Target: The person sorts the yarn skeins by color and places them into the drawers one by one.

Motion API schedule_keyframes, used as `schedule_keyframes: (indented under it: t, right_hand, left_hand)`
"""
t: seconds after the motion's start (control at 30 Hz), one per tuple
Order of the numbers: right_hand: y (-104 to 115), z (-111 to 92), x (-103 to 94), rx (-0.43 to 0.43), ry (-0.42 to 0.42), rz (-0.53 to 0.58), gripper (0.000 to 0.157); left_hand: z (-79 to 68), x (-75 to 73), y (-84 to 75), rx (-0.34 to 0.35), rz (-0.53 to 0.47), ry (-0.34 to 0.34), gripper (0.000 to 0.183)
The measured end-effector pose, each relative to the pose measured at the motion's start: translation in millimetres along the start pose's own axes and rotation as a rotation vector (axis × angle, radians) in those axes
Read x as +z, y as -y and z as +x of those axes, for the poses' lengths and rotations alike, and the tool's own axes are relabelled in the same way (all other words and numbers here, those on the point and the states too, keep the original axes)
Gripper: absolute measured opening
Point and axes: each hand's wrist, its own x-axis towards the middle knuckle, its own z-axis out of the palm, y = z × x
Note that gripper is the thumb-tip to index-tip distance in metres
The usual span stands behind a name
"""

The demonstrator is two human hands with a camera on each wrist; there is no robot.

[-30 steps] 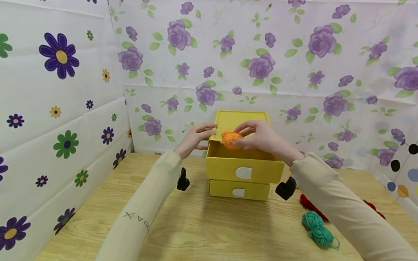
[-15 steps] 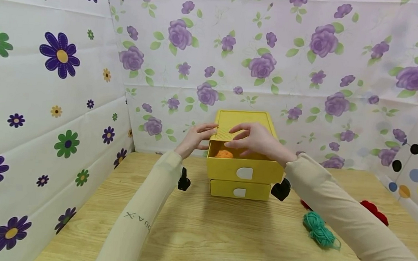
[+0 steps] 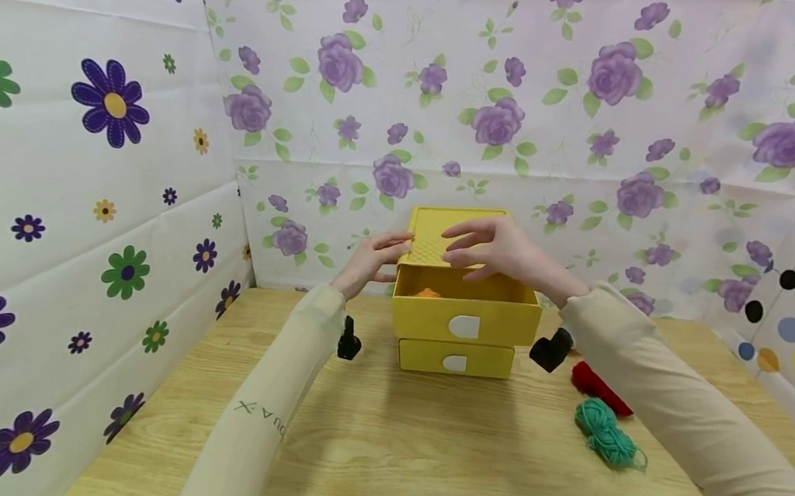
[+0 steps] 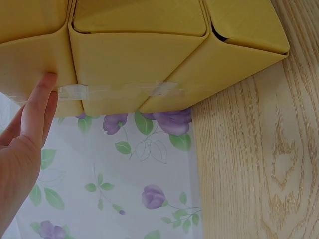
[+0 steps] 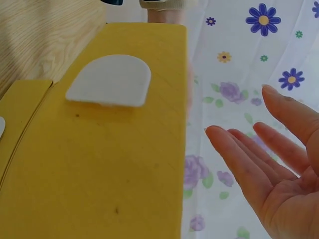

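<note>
A yellow drawer box (image 3: pixel 464 239) stands against the back wall, its upper drawer (image 3: pixel 427 318) pulled out and its lower drawer (image 3: pixel 424 357) nearly flush. Inside the upper drawer, at its left, the top of an orange yarn ball (image 3: pixel 427 292) shows. My left hand (image 3: pixel 371 262) touches the left side of the box, fingers fairly straight, as the left wrist view also shows with the fingertips (image 4: pixel 49 79) on the yellow side. Above the drawer hovers my right hand (image 3: pixel 492 248), holding nothing, its fingers spread and loosely bent; in the right wrist view the right hand (image 5: pixel 279 174) is apart from the drawer front.
On the wooden table (image 3: pixel 382 449), a teal yarn skein (image 3: pixel 605 432) lies to the right, with a red yarn bundle (image 3: pixel 600 388) behind it, partly near my right sleeve. Flowered cloth walls (image 3: pixel 394 108) close off the back and left.
My right hand lowered the orange yarn ball into the upper drawer and let go of it. It has since risen slightly away from the drawer. The left hand has stayed in place.
</note>
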Motion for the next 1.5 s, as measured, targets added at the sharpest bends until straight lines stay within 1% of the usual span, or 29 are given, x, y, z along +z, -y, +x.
schedule_keyframes:
  t: [0.1,0.23,0.37,0.5,0.73,0.87,1.0,1.17,1.3,1.37,1.5]
  right_hand:
    - [0,-2,-7.3,-0.012,-0.001,0.012,0.041]
    - [-4,-5,-15.0,-0.026,-0.027,0.034,0.042]
    - [-7,-9,-19.5,-0.045,-0.042,0.044,0.041]
    - [-11,-14,-24.4,-0.064,-0.056,0.063,0.040]
    - [-23,-22,-38.7,-0.106,-0.087,0.091,0.036]
    - [-32,-24,-51.2,-0.148,-0.137,0.092,0.035]
    - [-43,-26,-64.5,-0.197,-0.202,0.073,0.036]
    - [-53,-29,-77.1,-0.187,-0.257,0.073,0.038]
    - [-59,-32,-85.9,-0.178,-0.260,0.099,0.039]
    - [-63,-33,-90.0,-0.172,-0.265,0.121,0.039]
    - [-73,-36,-97.3,-0.145,-0.304,0.133,0.038]
  left_hand:
    - [5.4,-2.3,6.7,0.006,-0.003,-0.008,0.043]
    - [12.9,-5.0,17.5,0.016,0.006,-0.030,0.041]
    - [15.1,-5.6,21.6,0.028,0.020,-0.040,0.041]
    - [13.5,-4.9,18.9,0.017,0.009,-0.035,0.041]
    - [0.2,0.6,3.4,-0.005,-0.005,-0.010,0.044]
    - [0.3,1.2,3.8,-0.004,-0.012,-0.012,0.043]
    - [6.8,-0.9,12.4,0.000,-0.021,-0.032,0.041]
    - [12.8,-2.9,22.2,0.009,0.004,-0.061,0.038]
    - [13.0,-2.8,23.0,0.016,0.007,-0.065,0.038]
    - [12.6,-2.6,22.2,0.018,0.007,-0.064,0.039]
    - [3.8,0.5,8.0,0.003,0.004,-0.037,0.042]
